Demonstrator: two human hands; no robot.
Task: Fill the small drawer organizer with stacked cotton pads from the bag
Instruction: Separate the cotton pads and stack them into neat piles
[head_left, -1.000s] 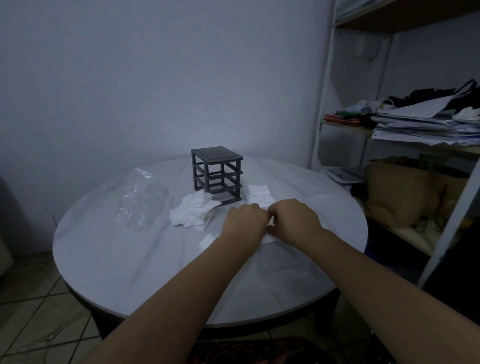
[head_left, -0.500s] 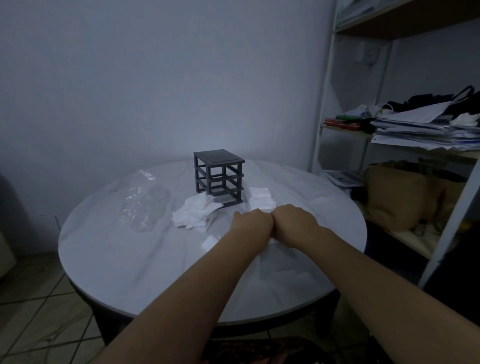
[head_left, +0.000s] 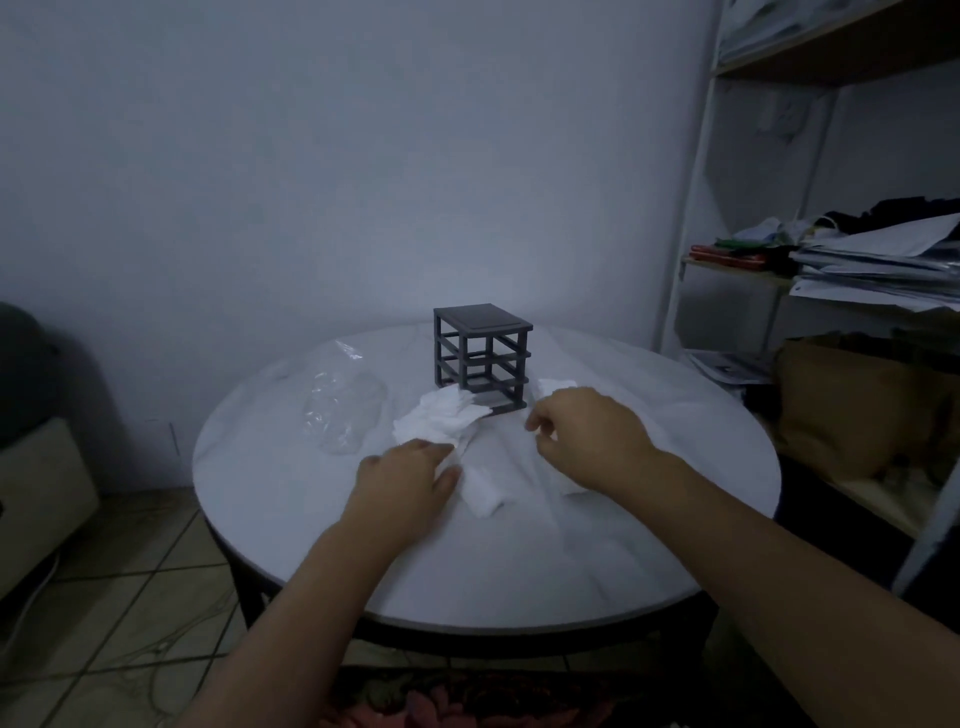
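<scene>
The dark grey drawer organizer (head_left: 483, 358) stands as an open frame at the far middle of the round table. A loose heap of white cotton pads (head_left: 439, 421) lies against its front left. My left hand (head_left: 402, 480) reaches to the heap's near edge, fingers fairly straight and touching the pads. A small stack of pads (head_left: 483, 493) lies between my hands. My right hand (head_left: 589, 439) hovers to the right of it with loosely curled fingers that hold nothing I can see. It partly hides another stack of pads (head_left: 558, 385) beside the organizer.
An empty clear plastic bag (head_left: 343, 410) lies left of the heap. The white round table (head_left: 519, 582) has its near edge close to me. A shelf unit (head_left: 857, 270) with papers and a brown bag stands at the right. Tiled floor with cables is at the left.
My hands were pressed together over a stack at the table's middle. They have parted: the left went left to the loose heap, the right went right and farther out, uncovering the small stack.
</scene>
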